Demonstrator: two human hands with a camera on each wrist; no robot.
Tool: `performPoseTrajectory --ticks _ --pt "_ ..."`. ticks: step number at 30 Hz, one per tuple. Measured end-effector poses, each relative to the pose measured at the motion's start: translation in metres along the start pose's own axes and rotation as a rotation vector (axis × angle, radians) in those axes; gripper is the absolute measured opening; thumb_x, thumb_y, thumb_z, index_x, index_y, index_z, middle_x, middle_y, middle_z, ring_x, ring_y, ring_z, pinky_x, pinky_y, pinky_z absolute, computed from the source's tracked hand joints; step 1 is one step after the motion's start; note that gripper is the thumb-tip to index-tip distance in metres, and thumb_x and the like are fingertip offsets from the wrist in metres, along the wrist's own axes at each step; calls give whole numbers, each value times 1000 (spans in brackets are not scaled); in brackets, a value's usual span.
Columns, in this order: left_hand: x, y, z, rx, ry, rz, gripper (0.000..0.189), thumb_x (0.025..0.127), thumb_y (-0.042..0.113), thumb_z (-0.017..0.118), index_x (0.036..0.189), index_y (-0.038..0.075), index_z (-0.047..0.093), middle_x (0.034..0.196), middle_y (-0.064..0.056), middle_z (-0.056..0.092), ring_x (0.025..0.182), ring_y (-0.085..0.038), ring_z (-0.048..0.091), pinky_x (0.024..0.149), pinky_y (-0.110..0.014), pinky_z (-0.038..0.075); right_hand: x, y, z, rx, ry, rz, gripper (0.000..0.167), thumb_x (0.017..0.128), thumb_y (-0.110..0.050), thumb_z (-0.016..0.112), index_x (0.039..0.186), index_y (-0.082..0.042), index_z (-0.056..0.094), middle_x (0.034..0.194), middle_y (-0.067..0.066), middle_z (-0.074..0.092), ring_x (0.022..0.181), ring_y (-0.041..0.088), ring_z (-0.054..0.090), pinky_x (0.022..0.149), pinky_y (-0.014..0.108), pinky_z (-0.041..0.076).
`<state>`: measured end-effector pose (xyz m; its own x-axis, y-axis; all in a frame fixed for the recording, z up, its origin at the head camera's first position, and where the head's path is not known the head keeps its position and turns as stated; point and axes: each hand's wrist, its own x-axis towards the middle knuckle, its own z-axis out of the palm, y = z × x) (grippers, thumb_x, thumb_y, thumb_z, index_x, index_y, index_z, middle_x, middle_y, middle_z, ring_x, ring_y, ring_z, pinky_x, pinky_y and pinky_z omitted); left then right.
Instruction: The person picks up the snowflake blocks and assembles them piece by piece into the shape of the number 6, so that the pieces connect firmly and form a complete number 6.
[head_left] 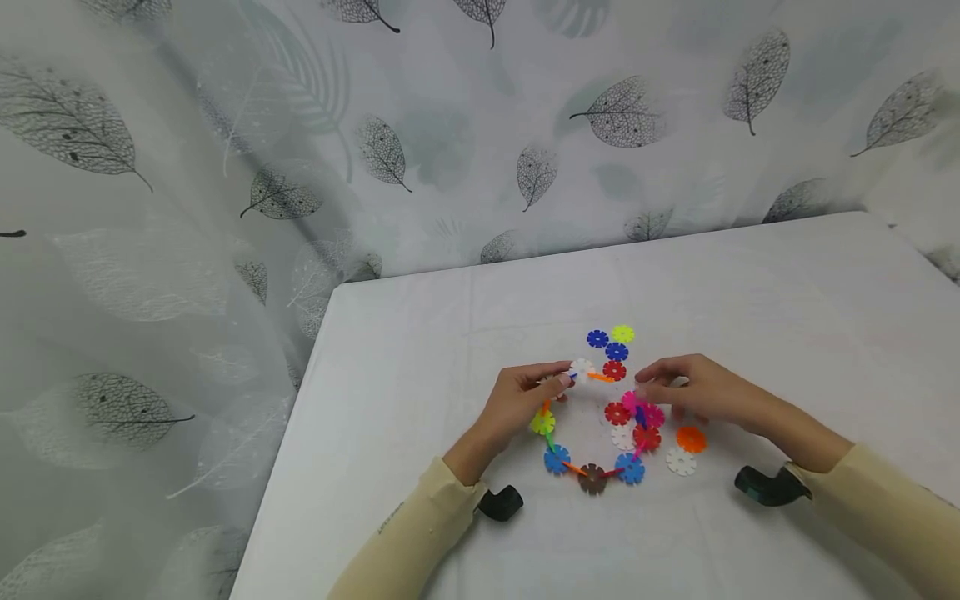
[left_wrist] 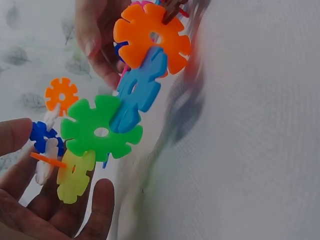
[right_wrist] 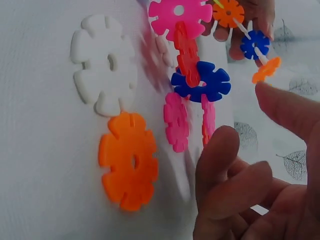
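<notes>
Notched plastic discs in many colours are slotted together into a curved chain, with a brown disc [head_left: 592,479] at its near side. My left hand [head_left: 513,406] holds the chain's far left end. In the left wrist view the thumb is at a blue disc [left_wrist: 37,132], and fingers lie behind a yellow disc [left_wrist: 75,177]; a green disc [left_wrist: 80,132] links on above. My right hand [head_left: 701,390] hovers by the chain's right end, near a pink disc [head_left: 631,402]. Its fingers are loosely bent, with nothing visible between them in the right wrist view.
Beyond the chain lie loose blue discs [head_left: 597,338], a yellow-green disc [head_left: 622,333] and a red disc [head_left: 614,370]. Within its curve sit a red disc [head_left: 617,413] and a white disc [head_left: 622,437]. An orange disc [head_left: 691,439] and a white disc [head_left: 681,462] lie right on the white-covered table [head_left: 390,375].
</notes>
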<state>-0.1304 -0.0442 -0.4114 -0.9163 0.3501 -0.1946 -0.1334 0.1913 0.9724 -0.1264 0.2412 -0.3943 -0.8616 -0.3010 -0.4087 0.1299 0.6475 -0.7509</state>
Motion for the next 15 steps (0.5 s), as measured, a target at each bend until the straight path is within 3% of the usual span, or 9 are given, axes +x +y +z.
performPoseTrajectory --ticks 6,15 --pt "1 1 -2 -2 -4 -22 33 99 29 68 130 17 72 107 -2 76 92 -18 73 90 -27 54 1 -3 4 -32 -41 -26 63 84 -41 82 128 0 63 88 5 60 70 21 60 56 27 50" --pt "1 4 -1 34 23 -61 32 98 29 69 127 16 73 104 1 76 94 -14 70 93 -30 52 0 -5 11 -62 -9 -70 58 77 -35 88 118 -1 64 88 4 59 83 21 57 64 32 54"
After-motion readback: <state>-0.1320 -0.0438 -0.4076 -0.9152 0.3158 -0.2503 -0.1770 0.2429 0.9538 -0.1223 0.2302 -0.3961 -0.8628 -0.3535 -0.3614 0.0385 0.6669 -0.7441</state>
